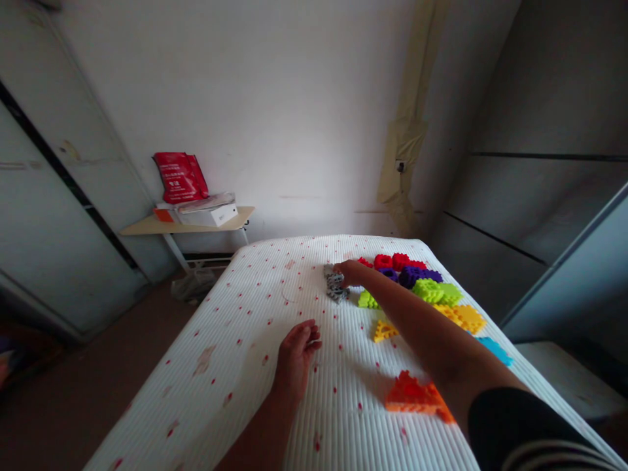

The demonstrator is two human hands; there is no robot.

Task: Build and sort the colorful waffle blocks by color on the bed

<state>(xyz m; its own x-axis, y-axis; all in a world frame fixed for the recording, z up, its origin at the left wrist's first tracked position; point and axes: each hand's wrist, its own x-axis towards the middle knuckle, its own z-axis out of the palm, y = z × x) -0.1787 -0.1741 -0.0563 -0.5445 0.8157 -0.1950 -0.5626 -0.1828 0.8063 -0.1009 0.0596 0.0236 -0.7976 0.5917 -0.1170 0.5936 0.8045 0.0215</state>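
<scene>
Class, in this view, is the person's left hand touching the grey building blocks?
No, the left hand rests apart on the white ribbed mattress, while the right hand is the one at the grey blocks.

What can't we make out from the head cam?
Head view:
Gray interlocking blocks: partly covered by the right hand, so their full shape is hidden.
Orange interlocking blocks: right side hidden by the right forearm.
Red bag: print too small to read.
White box: label too small to read.
</scene>
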